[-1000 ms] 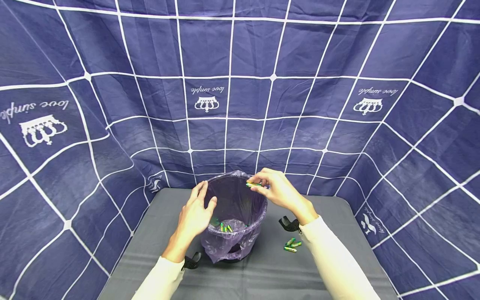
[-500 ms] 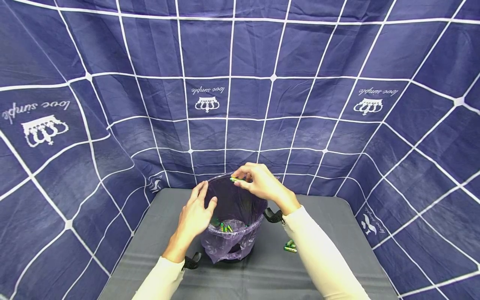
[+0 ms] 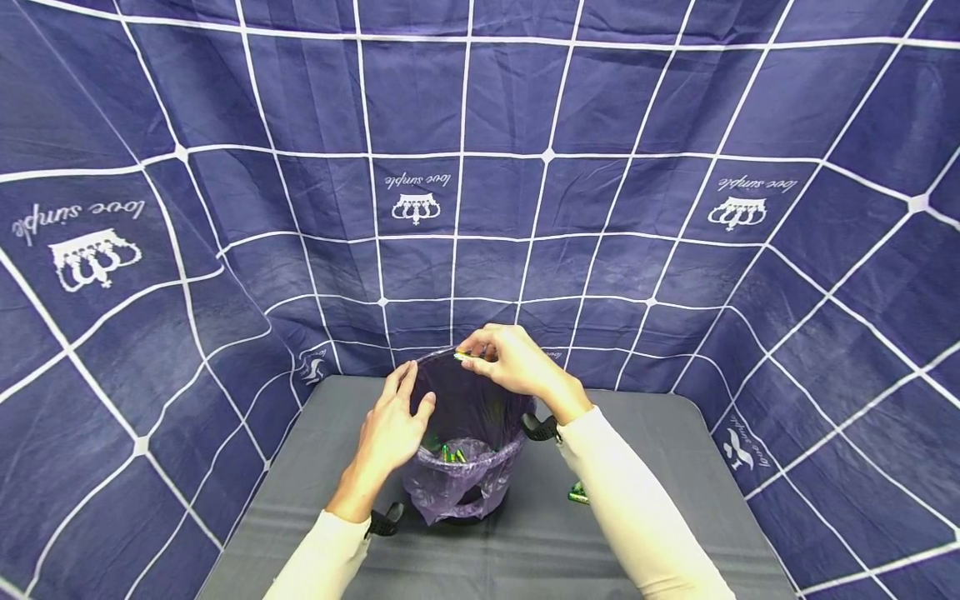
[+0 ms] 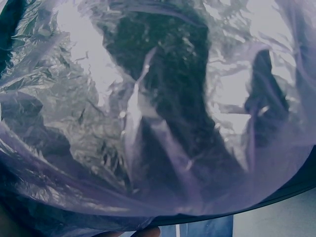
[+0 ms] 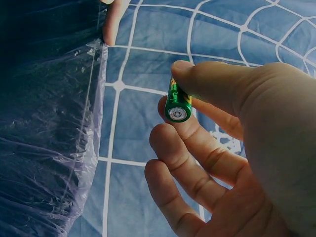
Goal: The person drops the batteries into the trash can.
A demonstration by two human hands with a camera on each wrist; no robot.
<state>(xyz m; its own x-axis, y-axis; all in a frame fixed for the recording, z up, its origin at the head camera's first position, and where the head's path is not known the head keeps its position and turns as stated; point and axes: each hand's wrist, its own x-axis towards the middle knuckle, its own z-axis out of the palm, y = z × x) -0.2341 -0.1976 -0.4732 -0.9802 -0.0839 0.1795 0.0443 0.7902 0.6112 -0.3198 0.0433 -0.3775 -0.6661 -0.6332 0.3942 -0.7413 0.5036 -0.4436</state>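
Observation:
My right hand (image 3: 513,360) holds a green and yellow battery (image 5: 178,104) above the back rim of a trash bin. In the right wrist view, thumb and forefinger pinch it, one end facing the camera. My left hand (image 3: 392,423) rests along the bin's left rim, fingers fairly straight. A purple plastic bag (image 3: 468,493) lines the bin and folds over its edge. Several batteries (image 3: 453,455) show through the bag near the front of the bin. The left wrist view is mostly filled by the crinkled bag (image 4: 163,123), with fingertips at the bottom edge.
More batteries (image 3: 577,493) lie on the grey tabletop (image 3: 540,542) right of the bin, partly hidden by the right forearm. A blue cloth (image 3: 495,200) with white lines hangs behind and on both sides.
My right hand has moved left with the battery, from the bin's right rim to above its back rim. The left hand has stayed in place.

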